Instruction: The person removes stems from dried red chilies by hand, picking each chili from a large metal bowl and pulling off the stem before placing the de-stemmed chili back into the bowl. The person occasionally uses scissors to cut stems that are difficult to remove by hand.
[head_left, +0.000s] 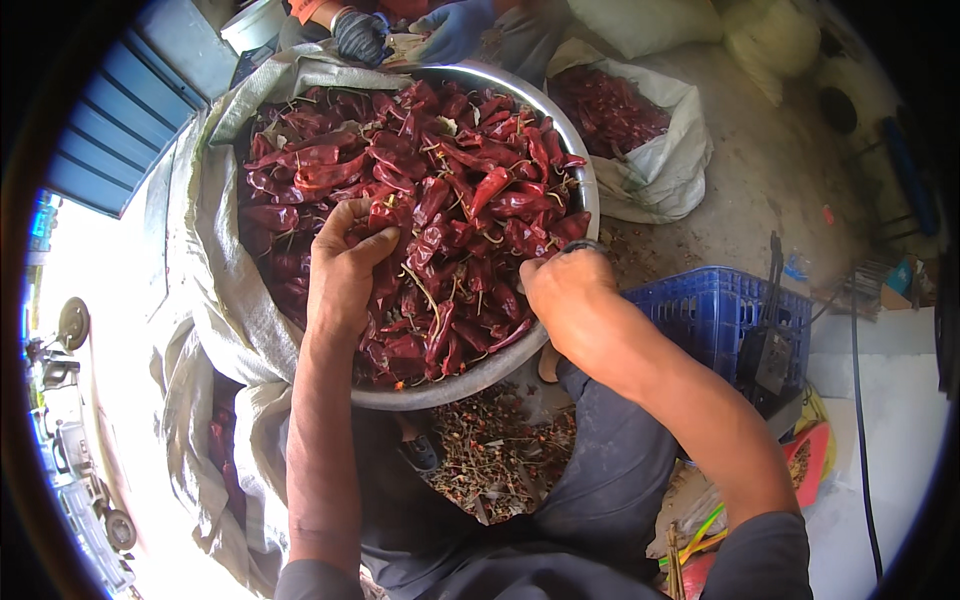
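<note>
A wide metal basin (583, 169) before me is heaped with dried red chili peppers (480, 169), many with stems. Over the heap, my left hand (341, 262) pinches a dried chili pepper (392, 214) between thumb and fingers, its stem end facing up. My right hand (571, 289) is closed at the basin's right rim. A dark curved object (583, 245) shows at the top of that fist; the rest of it is hidden, so its kind is unclear.
A woven sack (217, 232) leans along the basin's left side; another sack (664, 191) with chilies stands behind right. A blue plastic crate (690, 315) is at my right. Stem debris (495, 457) covers the floor between my legs. Opposite, a person's gloved hands (450, 34) work.
</note>
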